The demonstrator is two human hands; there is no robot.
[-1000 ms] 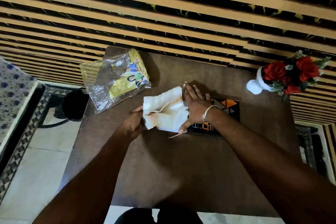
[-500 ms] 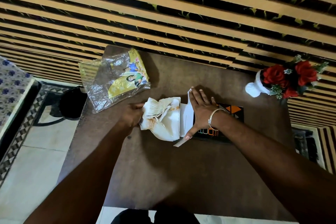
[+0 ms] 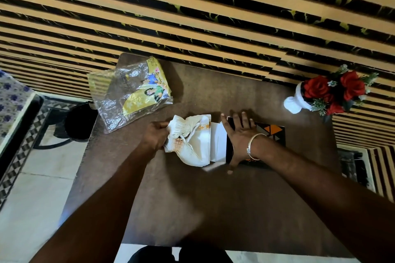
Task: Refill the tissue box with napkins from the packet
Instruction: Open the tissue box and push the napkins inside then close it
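Left hand clamped on bent stack of white napkins with orange trim, mid brown wooden table. Stack's right end at open white flaps of black cardboard tissue box with orange triangles; how far inside, cannot tell. Right hand flat on box top, fingers spread, gripping nothing; silver bangle on wrist. Crumpled clear-and-yellow plastic packet at far left corner, overhanging edge. White vase with red roses at far right corner, well apart from box.
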